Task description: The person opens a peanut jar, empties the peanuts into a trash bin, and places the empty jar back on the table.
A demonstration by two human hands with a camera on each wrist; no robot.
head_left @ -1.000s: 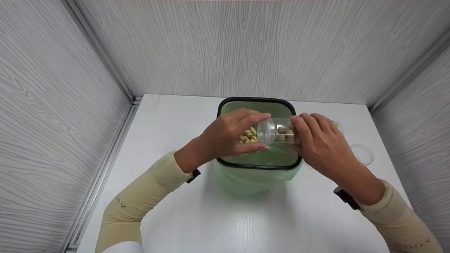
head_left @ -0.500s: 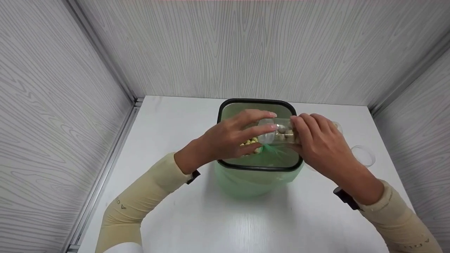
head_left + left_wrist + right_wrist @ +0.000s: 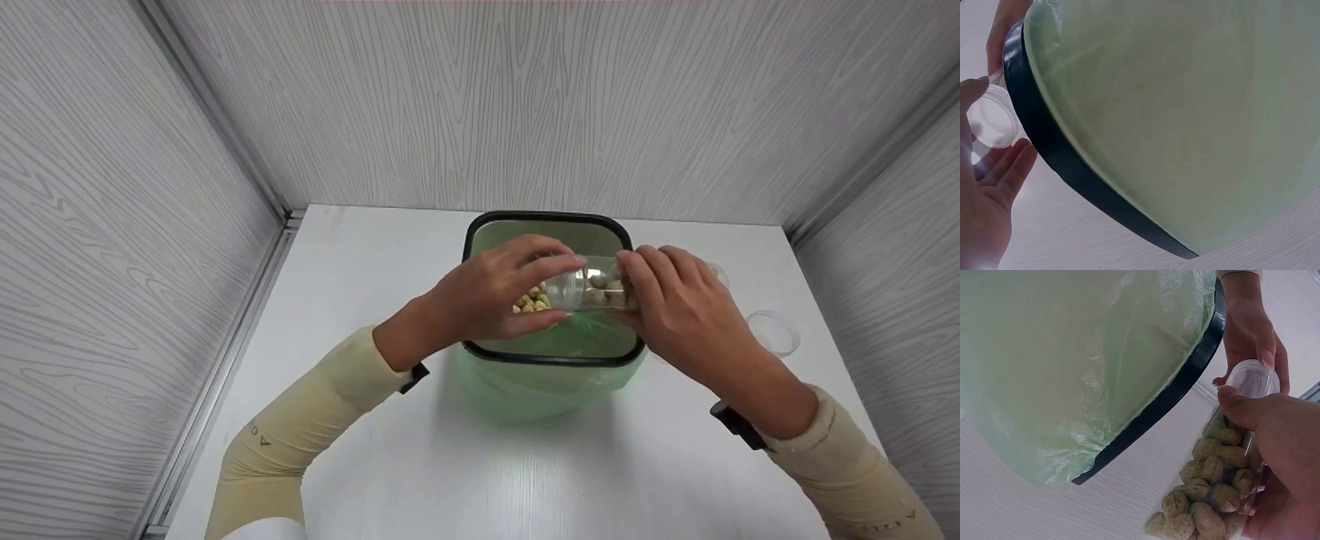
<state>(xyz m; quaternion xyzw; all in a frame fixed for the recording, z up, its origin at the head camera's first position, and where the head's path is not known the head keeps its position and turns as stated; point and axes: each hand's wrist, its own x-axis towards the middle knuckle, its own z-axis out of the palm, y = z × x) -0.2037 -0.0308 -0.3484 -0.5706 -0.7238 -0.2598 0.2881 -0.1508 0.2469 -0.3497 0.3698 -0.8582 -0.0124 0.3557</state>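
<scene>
My right hand [image 3: 686, 311] grips a clear plastic jar [image 3: 600, 289] lying on its side above a bin [image 3: 551, 360] lined with a green bag. Unshelled peanuts [image 3: 1213, 489] fill the jar's body in the right wrist view. Around the jar's clear mouth end [image 3: 996, 118] my left hand [image 3: 487, 292] pinches with thumb and fingers. Whether anything covers that end I cannot tell. More peanuts [image 3: 532, 300] show between the left thumb and fingers and seem to lie inside the bin. The right palm hides part of the jar.
The bin's black rim [image 3: 555, 358] runs beneath both hands. A clear round lid [image 3: 774, 334] lies on the white table [image 3: 375, 480], right of the bin. Pale wood-grain panels [image 3: 480, 105] close off the back and both sides.
Half a second ago my left fingers were spread across the top of the jar's mouth; they have drawn back to its sides. The right hand and jar have shifted only slightly.
</scene>
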